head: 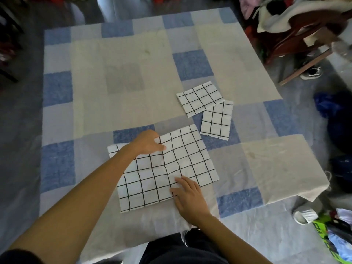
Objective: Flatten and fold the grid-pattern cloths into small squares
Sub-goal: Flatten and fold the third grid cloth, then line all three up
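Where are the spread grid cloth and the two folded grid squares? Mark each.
Spread white black-grid cloth (pixel 188 159): head view, right half.
Farther folded grid square (pixel 199 99): head view, centre.
Nearer folded grid square (pixel 216 121): head view, centre.

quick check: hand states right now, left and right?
Left hand: pinches the far edge of the unfolded grid cloth.
Right hand: open, fingers pressing flat on the same cloth near its near edge.
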`<state>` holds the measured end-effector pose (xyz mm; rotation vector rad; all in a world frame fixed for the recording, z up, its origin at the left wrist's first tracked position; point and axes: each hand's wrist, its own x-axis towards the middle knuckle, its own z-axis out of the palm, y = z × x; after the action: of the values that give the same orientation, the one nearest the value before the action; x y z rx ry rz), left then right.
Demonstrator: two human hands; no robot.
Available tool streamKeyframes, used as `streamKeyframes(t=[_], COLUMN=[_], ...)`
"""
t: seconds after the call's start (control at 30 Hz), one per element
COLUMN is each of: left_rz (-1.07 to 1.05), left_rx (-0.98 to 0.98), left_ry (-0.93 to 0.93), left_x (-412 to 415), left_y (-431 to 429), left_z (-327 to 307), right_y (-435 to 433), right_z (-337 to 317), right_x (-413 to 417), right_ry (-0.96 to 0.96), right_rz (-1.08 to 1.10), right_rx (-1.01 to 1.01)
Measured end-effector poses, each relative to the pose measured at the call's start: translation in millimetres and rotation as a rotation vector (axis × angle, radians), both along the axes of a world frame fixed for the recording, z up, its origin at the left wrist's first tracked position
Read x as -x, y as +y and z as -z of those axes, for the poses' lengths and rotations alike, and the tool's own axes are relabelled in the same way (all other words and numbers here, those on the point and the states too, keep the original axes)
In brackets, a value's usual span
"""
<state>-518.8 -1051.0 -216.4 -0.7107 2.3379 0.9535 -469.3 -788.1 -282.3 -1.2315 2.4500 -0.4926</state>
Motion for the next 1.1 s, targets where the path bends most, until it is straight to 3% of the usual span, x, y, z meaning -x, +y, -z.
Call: streamKeyframes(t=[0.13,0.37,0.47,0.67,0.87,0.97,1.1], left_rz=[-0.001,-0.034,-0.030,-0.278,-0.548,-0.675,-0.870], left_rx=[-0.044,-0.118,-0.157,-0.342,-0.386,-0.311,-0.252], left_ry=[0.111,0.324,0.386,0.530,0.643,0.708,0.802], left_x=[-6.9,-18.7,-24.1,-43.3,-72.3,-83.1,-93.7], left_y=[14.1,17.3,20.4,33.4,24.4,19.2,12.5], left_z=[-20.8,-70.9,-92.7,-134.7,-145.9,-143.1,-130.3], right_y=[4.3,11.8,6.2,-21.5,-49.1,-58.1,-65.7], right_z=[-4.8,-40.7,-50.9,-77.2,-95.6,-116.9,-146.2], right_x=[3.7,15.7,30.3,66.8,94.6,107.6,120.2], right_ry=[-0.122,-0.392,-0.599,-1.115,-1.416,-1.424,-1.154], right_rz=[0.063,0.708,0.867,0.843,0.815,0.753,0.681], right_rx=[0.082,0.405,0.406,0.452,0.587,0.614,0.614])
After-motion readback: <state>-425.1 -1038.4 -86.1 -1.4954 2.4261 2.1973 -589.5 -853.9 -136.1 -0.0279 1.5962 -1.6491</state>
